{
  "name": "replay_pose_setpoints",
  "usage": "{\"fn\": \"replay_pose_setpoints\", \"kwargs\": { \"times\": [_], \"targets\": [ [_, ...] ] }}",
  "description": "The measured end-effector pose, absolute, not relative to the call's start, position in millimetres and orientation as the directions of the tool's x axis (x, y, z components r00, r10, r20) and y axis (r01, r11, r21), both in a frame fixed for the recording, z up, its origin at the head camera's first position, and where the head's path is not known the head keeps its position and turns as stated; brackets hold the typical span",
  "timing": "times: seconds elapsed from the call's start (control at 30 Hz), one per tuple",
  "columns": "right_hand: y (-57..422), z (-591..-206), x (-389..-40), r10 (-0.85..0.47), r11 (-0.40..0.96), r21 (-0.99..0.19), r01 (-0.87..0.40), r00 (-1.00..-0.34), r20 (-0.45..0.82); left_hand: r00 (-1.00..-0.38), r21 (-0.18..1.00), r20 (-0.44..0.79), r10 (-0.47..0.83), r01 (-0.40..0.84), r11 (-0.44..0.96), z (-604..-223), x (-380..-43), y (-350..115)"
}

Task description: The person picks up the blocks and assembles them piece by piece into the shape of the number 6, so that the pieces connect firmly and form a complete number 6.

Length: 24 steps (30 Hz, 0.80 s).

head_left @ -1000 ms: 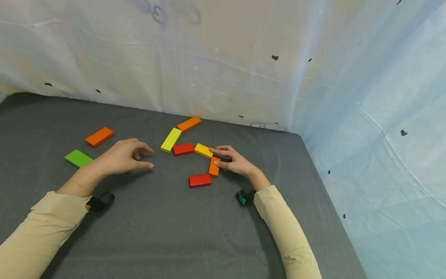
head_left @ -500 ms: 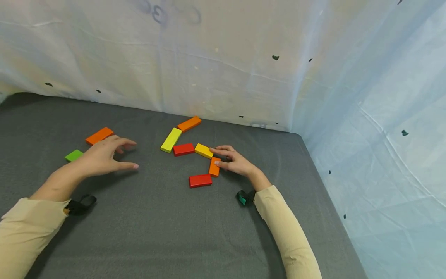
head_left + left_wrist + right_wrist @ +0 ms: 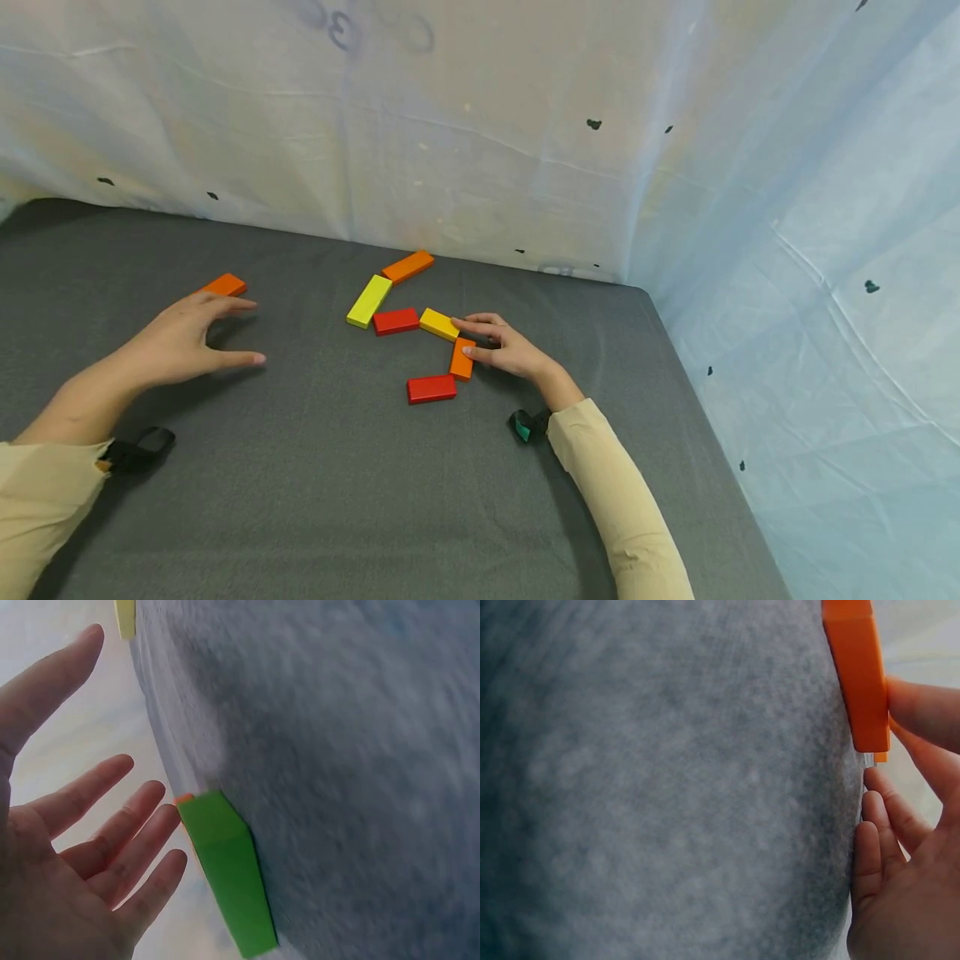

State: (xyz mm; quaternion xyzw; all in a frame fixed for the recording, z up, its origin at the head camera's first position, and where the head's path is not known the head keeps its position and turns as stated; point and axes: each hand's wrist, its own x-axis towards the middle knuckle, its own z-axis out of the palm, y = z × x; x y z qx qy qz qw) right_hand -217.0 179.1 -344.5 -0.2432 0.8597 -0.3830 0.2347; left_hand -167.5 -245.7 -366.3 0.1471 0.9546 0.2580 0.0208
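My left hand [image 3: 176,342] hovers above the grey cloth, fingers spread and thumb apart, holding nothing. Below it lies a green block [image 3: 229,870], hidden in the head view; an orange block [image 3: 227,285] shows just past its fingers. My right hand [image 3: 510,346] rests on a bent row of flat blocks. Its thumb touches the top of an orange block [image 3: 461,367], while the index finger reaches the amber-yellow block [image 3: 438,323]. A red block [image 3: 396,322] adjoins the amber-yellow one, and another red block [image 3: 431,389] lies at the row's near end.
Beyond the first red block come a lime-yellow block [image 3: 369,301] and, at the back, another orange block [image 3: 408,266]. Pale plastic sheeting [image 3: 480,125] hangs along the cloth's back and right edges. Black straps [image 3: 142,451] hang from both wrists.
My left hand has moved left, staying spread, and now covers the green block and part of the left orange block in the head view. My right hand and the row of blocks stay put.
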Motion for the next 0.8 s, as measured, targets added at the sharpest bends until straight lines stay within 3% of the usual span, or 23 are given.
{"fn": "replay_pose_setpoints", "kwargs": {
  "times": [0.27,0.8],
  "targets": [
    [187,-373,-233,-0.575,0.598,-0.766,-0.236,-0.791,-0.206,-0.963,0.456,-0.027,0.267,0.226,0.861,-371,-168,-266],
    [190,-377,-235,-0.582,0.592,-0.766,-0.248,-0.79,-0.194,-0.982,0.397,-0.029,0.184,0.158,0.904,-381,-158,-284]
  ]
}}
